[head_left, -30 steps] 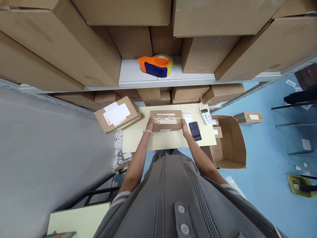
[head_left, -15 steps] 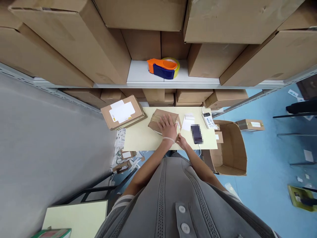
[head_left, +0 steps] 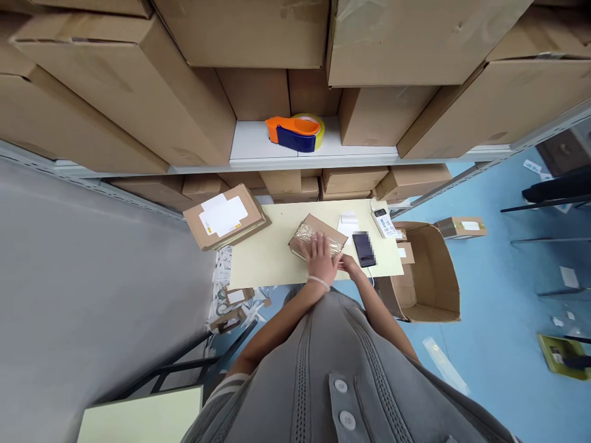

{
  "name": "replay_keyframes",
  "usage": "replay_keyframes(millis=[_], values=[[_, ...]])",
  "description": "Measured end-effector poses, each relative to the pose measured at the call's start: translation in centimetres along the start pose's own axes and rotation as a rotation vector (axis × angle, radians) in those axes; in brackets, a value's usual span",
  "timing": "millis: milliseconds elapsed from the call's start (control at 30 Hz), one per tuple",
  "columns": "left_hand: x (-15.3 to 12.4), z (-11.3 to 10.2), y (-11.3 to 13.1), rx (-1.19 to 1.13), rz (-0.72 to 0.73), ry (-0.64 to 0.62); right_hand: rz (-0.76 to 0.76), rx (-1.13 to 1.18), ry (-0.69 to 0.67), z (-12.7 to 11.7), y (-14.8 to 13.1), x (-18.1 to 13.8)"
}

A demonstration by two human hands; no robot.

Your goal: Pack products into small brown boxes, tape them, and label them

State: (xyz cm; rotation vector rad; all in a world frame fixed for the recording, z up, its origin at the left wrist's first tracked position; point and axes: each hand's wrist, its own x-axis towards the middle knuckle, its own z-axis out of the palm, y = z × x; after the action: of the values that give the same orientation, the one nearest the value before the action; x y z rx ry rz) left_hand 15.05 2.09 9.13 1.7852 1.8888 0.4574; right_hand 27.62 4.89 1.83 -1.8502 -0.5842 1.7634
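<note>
A small cardboard box (head_left: 325, 227) with shiny clear tape across its top lies turned at an angle on the pale yellow table (head_left: 258, 261). My left hand (head_left: 322, 263), a light band on its wrist, presses on the top near the front side, fingers spread. At the front right corner of this box, my right hand (head_left: 351, 265) has its fingers closed against the edge; their tips are partly hidden. A phone (head_left: 364, 248) with a white cable lies just right of that hand. Behind it is a white paper slip (head_left: 347, 223).
A larger labelled carton (head_left: 252, 212) rests at the table's left end. A white device (head_left: 383, 222) stands at the right end. An orange and blue tape dispenser (head_left: 294, 134) sits on the shelf among cartons. Right of the table is a big open carton (head_left: 436, 274).
The small box has turned clockwise and shifted a little to the right. Both hands have moved with it, the left still flat on top and the right still at the corner.
</note>
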Motion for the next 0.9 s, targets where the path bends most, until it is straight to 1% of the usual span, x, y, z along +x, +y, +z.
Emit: replay_keyframes(millis=[33,100,133,167,200,233,300,367,433,467,500,533,567,633,667,700,733,800,867,900], values=[[0.2,-0.8,-0.8,-0.014,-0.052,0.009,-0.011,0.015,0.017,-1.0,0.0,0.0],[0.9,-2.7,-3.1,-0.113,-0.233,0.060,-0.050,0.067,0.060,-2.5,0.0,0.0],[1.4,-3.6,-4.5,-0.214,-0.355,0.078,-0.076,0.091,0.080,-3.1,-0.1,0.0],[1.9,-4.4,-6.0,-0.359,-0.494,0.068,-0.104,0.102,0.098,-3.6,-0.3,0.1],[2.4,-5.1,-7.5,-0.560,-0.648,0.010,-0.131,0.089,0.114,-3.9,-0.6,0.1],[2.9,-5.6,-8.9,-0.786,-0.811,-0.086,-0.158,0.049,0.129,-4.2,-1.3,0.1],[3.6,-6.0,-11.3,-0.966,-0.910,-0.228,-0.230,-0.097,0.151,-4.2,-3.3,0.3],[3.9,-5.6,-12.6,-1.207,-0.999,-0.404,-0.345,-0.301,0.147,-3.3,-6.3,0.4],[4.0,-4.7,-12.9,-1.466,-1.097,-0.545,-0.540,-0.506,0.100,-1.3,-9.7,0.3],[4.1,-4.2,-12.8,-1.560,-1.136,-0.583,-0.622,-0.611,0.078,0.2,-11.4,0.3],[4.1,-3.7,-12.6,-1.620,-1.156,-0.600,-0.671,-0.717,0.062,1.8,-12.8,0.2],[4.2,-3.3,-12.4,-1.671,-1.150,-0.615,-0.674,-0.825,0.054,3.7,-14.0,0.1],[4.2,-3.0,-12.1,-1.718,-1.119,-0.632,-0.638,-0.927,0.048,5.6,-14.8,-0.1],[4.3,-2.6,-11.6,-1.794,-1.014,-0.667,-0.518,-1.096,0.030,9.2,-15.3,-0.5],[4.3,-2.5,-11.5,-1.819,-0.958,-0.676,-0.478,-1.157,0.034,10.8,-15.0,-0.7],[4.3,-2.5,-11.4,-1.832,-0.921,-0.681,-0.474,-1.196,0.066,12.2,-14.4,-1.0],[4.2,-2.5,-11.3,-1.840,-0.900,-0.688,-0.514,-1.219,0.126,13.2,-13.7,-1.3],[4.1,-2.6,-11.5,-1.857,-0.872,-0.695,-0.653,-1.208,0.284,14.4,-12.2,-2.0],[4.1,-2.9,-11.8,-1.877,-0.831,-0.679,-0.774,-1.147,0.403,14.5,-11.2,-2.9],[4.3,-3.0,-12.1,-1.885,-0.806,-0.659,-0.815,-1.107,0.434,14.3,-10.9,-3.3]])
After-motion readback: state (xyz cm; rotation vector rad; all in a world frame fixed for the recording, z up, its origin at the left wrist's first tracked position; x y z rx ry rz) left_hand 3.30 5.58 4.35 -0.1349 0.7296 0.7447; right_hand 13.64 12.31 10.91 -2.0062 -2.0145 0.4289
